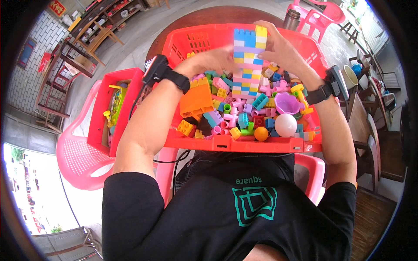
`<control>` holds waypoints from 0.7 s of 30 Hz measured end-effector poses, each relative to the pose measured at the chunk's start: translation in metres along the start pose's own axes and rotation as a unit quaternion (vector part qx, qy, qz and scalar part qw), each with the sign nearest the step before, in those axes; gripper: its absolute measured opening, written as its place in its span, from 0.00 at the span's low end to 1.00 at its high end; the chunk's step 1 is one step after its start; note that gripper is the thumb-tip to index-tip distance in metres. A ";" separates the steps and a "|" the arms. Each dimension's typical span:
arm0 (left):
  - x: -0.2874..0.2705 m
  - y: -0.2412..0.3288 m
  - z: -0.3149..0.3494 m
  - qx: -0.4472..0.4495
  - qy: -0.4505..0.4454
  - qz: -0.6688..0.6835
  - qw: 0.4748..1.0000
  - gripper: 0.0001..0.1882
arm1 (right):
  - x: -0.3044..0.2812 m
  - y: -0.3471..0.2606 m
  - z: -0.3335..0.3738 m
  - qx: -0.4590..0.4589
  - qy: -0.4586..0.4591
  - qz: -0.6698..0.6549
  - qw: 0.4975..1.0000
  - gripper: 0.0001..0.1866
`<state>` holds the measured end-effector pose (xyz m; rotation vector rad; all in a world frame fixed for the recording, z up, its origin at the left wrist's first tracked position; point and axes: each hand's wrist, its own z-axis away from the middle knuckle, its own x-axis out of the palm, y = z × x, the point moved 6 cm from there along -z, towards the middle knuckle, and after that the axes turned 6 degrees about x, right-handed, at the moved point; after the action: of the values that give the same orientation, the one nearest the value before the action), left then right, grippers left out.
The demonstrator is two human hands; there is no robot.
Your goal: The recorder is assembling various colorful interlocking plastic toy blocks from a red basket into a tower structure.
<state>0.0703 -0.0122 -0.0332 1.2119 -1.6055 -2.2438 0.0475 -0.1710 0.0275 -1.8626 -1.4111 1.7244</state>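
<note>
A tall tower of toy building bricks [247,74], in layers of blue, yellow, white, pink and lilac, stands upright over the red basket [204,145]. On the tower's right side, my right hand [283,52] grips near the top, its thumb against the side and a finger reaching up by the yellow brick [261,33] at the top right corner. My left hand [217,60] is at the tower's left side, its fingers smeared by motion. Loose bricks [224,93] of many colours fill the basket around and below the tower; its base is partly hidden among them.
Among the loose bricks lie a large orange block [197,99], a purple bowl [287,103], a white ball [285,125] and an orange ball [261,134]. A smaller red crate [98,130] with toys rests on a pink chair [78,152] at left. Behind the basket stands a metal flask [291,20].
</note>
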 end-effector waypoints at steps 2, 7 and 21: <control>-0.031 0.026 0.012 0.190 0.183 0.171 0.949 0.29 | -0.001 0.001 0.001 0.011 0.006 0.009 1.000 0.35; -0.057 0.059 0.034 0.281 0.363 -0.005 0.889 0.25 | 0.000 -0.013 0.006 0.069 0.007 0.038 0.997 0.34; -0.031 0.079 0.024 0.326 0.334 -0.216 0.858 0.18 | 0.005 -0.008 0.000 0.024 -0.020 -0.039 0.999 0.36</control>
<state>0.0487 -0.0124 0.0526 2.3762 -1.9276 -1.1215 0.0428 -0.1628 0.0301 -1.7340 -1.4256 1.7518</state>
